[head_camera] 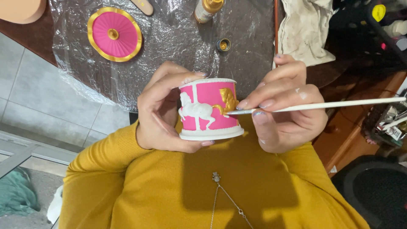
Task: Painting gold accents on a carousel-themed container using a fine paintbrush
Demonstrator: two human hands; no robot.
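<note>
Hands are working close together: left hand (163, 112) is gripping the pink carousel drum (208, 109), right hand (288, 104) is pinching a thin paintbrush (322, 105) against its gold horse (228, 101).

A person in a mustard-yellow knit sweater (178, 191) with long sleeves; a thin silver chain necklace with a small pendant (216, 177) hangs at six o'clock, and pale lilac polish coats the fingernails (266, 103).

A gold-capped paint bottle (206, 9) with a pale label stood at the table's top edge. Small white tags (394, 132) showed at far right.
</note>
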